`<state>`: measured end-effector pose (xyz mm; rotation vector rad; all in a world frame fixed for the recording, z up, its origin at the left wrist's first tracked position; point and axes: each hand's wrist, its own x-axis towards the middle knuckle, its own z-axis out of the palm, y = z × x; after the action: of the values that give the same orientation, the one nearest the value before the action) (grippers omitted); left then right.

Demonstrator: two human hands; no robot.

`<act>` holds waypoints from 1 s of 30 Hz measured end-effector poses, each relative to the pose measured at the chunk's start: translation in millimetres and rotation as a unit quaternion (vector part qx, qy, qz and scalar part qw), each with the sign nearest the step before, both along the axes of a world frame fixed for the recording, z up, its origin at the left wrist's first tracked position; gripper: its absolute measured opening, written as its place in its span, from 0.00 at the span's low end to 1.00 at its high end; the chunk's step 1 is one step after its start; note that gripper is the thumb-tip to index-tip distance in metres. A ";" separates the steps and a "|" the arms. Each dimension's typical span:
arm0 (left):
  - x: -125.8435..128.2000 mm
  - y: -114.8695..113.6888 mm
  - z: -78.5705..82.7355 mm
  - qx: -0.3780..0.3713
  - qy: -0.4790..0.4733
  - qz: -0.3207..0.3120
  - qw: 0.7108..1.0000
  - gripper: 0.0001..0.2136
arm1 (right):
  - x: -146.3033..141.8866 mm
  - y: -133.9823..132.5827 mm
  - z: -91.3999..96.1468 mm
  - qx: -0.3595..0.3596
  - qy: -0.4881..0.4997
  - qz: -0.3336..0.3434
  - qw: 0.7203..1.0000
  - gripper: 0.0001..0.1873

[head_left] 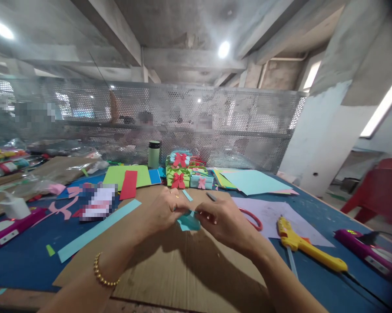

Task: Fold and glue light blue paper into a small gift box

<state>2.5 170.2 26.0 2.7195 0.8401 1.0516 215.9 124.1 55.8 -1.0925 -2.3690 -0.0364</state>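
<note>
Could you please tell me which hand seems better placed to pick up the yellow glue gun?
Probably the right hand: the yellow glue gun lies to its right, farther from the left hand. Both hands hold the small blue paper.

Light is moderate and cool, with two ceiling lamps, one at far left and one near centre, burned out to white, the central one in a hazy halo. Daylight glares through the window strip at right. Beneath the left hand and right hand, broad soft-edged shadows darken the cardboard sheet. The blue paper piece between them reads clearly in colour, its folds softly. Milky haze veils the perforated metal panel; pixel blocks mask patches behind it and on the tabletop. Wide-angle stretch slants the pillar, the red chair blurs, and the upper right corner falls black.
</note>
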 end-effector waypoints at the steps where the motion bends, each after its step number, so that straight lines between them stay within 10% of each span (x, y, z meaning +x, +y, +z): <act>1: 0.2 -0.7 0.3 0.003 -0.005 -0.003 1.000 0.12 | 0.6 0.0 -0.6 -0.007 0.004 0.000 1.000 0.08; 12: -3.0 9.8 -8.0 0.003 -0.047 -0.055 0.997 0.11 | 5.2 2.4 0.9 -0.132 0.043 0.018 0.990 0.10; 30: -2.0 0.4 0.4 0.012 -0.040 -0.044 0.998 0.10 | 5.4 1.0 2.7 -0.111 0.062 0.044 0.991 0.10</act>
<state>0.5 170.6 26.4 2.6860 0.6928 1.1504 221.3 125.1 58.4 -1.0564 -2.3461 0.3232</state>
